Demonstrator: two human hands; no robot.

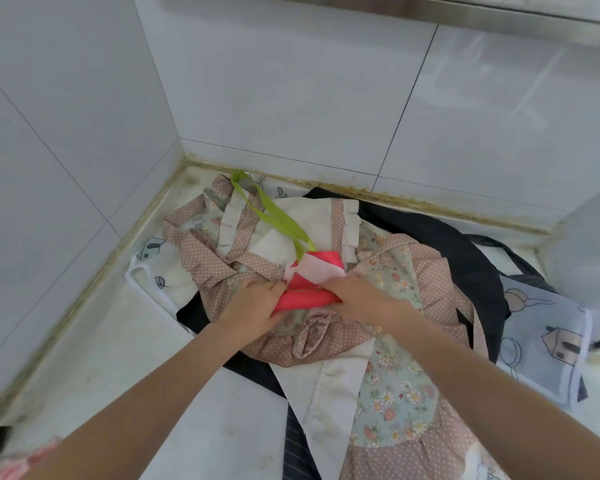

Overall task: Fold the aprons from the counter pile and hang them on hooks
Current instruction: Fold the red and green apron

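Pink, folded small, the apron bundle (305,289) lies on top of the pile of aprons (388,306) in the tiled corner of the counter (125,344), and every place below is told from that bundle. Both hands meet on it. At its left end the left hand (253,306) curls its fingers round the pink cloth, gripping it. At its right end the right hand (357,294) lies over the fold with fingers bent down onto the cloth, grasping the bundle's upper edge. A pale pink patch (317,268) shows on the bundle's far side, and from there a green strap (267,209) loops away toward the back wall (291,98).

Directly beneath the bundle spreads a floral apron with dotted brown ruffles (392,386), its skirt trailing toward the camera past the right forearm. Under that lies a black apron (471,258), its edge reaching out to the bundle's right and just short of the stained seam (413,202) where counter meets wall. Farther right a white apron printed with little houses (548,337) hangs at the pile's margin. Left of the bundle another printed white cloth (149,265) pokes out near the side wall (49,168).

Bare counter lies open to the bundle's left and toward the camera, between the forearms. A striped dark cloth (297,448) lies at the near edge.
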